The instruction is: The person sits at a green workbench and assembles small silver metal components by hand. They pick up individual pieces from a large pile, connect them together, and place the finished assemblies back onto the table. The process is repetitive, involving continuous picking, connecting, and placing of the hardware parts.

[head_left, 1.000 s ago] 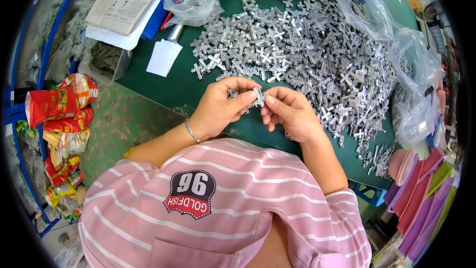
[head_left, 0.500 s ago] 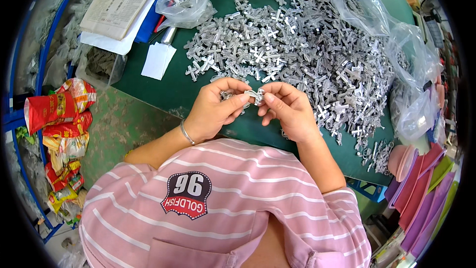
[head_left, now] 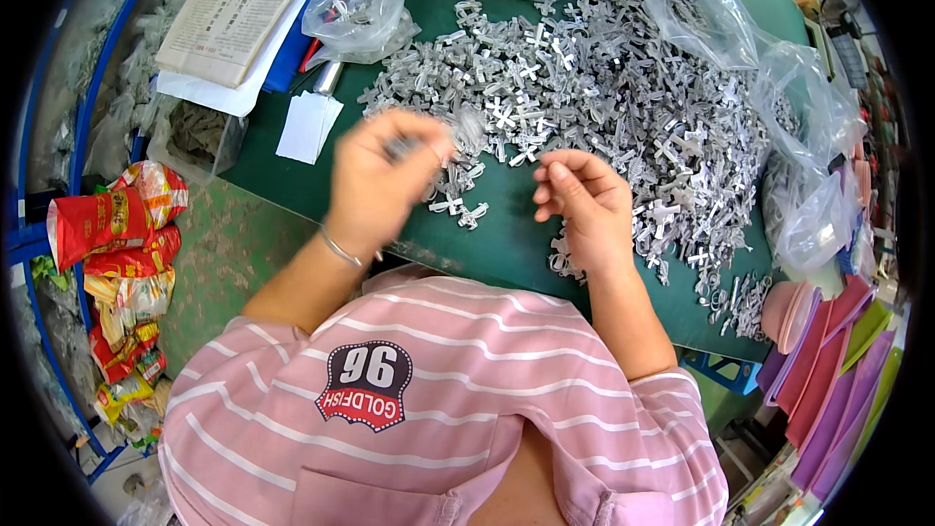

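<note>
Small silvery cross-shaped metal pieces (head_left: 623,97) lie in a broad heap on the green table (head_left: 292,175). My left hand (head_left: 385,170), smeared by motion, hovers over the near left edge of the heap. A blurred silvery piece (head_left: 469,129) shows just past its fingertips; whether the fingers touch it I cannot tell. My right hand (head_left: 589,200) is at the heap's near side, thumb and forefinger pressed together and the other fingers curled. What is in that pinch, if anything, is too small to make out. A few loose pieces (head_left: 458,205) lie between the hands.
White paper slips (head_left: 309,127), a small plastic bag of parts (head_left: 358,15) and a printed sheet (head_left: 239,15) lie at the left. Clear plastic bags (head_left: 808,156) border the heap at right. A smaller cluster of pieces (head_left: 742,307) is near the right front edge.
My hands were together on one silvery piece; now they are apart. My left hand has moved left and away from me, and my right hand slightly right. That piece has left the spot between them.
</note>
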`<state>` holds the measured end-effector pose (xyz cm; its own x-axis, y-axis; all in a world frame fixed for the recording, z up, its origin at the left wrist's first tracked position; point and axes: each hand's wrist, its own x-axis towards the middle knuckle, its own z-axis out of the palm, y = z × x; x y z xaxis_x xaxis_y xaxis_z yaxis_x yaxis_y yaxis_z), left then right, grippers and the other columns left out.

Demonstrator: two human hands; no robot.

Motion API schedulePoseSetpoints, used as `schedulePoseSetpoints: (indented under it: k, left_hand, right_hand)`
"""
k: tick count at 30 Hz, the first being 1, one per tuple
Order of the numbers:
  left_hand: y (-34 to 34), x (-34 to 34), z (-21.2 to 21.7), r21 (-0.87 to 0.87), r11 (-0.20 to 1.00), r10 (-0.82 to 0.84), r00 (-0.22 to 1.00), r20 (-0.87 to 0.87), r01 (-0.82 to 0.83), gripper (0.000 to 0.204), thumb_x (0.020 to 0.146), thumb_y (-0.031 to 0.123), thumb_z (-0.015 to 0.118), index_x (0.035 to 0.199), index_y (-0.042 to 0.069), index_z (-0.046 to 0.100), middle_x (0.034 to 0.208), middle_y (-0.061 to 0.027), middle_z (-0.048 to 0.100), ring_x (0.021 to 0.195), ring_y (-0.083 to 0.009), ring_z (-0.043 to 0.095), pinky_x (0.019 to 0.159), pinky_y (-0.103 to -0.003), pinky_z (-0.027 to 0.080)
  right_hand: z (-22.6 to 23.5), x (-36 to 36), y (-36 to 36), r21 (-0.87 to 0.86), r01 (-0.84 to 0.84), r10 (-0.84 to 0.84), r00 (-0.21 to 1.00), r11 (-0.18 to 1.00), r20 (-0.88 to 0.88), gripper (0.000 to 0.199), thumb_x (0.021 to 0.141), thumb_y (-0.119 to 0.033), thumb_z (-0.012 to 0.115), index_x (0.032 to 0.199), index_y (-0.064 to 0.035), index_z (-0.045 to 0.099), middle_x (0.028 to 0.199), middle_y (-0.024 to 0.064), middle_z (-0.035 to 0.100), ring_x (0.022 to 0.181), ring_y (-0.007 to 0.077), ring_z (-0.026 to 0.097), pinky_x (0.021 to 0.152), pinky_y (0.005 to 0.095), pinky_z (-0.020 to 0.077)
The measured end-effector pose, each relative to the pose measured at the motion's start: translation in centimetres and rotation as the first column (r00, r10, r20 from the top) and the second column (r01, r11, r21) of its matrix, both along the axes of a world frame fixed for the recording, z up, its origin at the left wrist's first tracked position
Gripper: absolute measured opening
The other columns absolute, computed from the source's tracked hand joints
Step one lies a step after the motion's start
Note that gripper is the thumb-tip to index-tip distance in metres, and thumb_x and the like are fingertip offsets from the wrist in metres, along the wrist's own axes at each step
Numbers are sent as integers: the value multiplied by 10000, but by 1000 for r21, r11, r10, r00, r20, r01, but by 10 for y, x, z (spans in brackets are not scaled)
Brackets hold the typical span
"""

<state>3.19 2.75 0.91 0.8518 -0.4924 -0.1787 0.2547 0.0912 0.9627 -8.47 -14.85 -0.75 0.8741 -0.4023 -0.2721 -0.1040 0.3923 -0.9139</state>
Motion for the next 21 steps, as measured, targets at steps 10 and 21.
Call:
schedulePoseSetpoints:
  k: [10, 21]
  left_hand:
    - [12, 99, 15, 206, 858, 193, 668, 719, -470, 142, 778, 109, 651, 887, 22, 624, 729, 27, 558, 525, -21, 418, 450, -161, 323]
    - [-4, 12, -8, 227, 972, -153, 909, 388, 66, 97, 768, 22, 634, 863, 13, 619, 805, -5, 595, 727, -58, 518, 669, -198, 421]
  right_hand:
    - [10, 15, -9, -888, 68, 57, 993, 456, 106, 120, 749, 27, 584, 867, 5, 590, 846, 91, 559, 644, 180, 553, 571, 255, 456]
    - [-3, 40, -18, -950, 34, 113, 991, 310, 72, 85, 755, -28, 612, 827, 17, 608, 775, 96, 593, 673, 243, 576, 566, 297, 453]
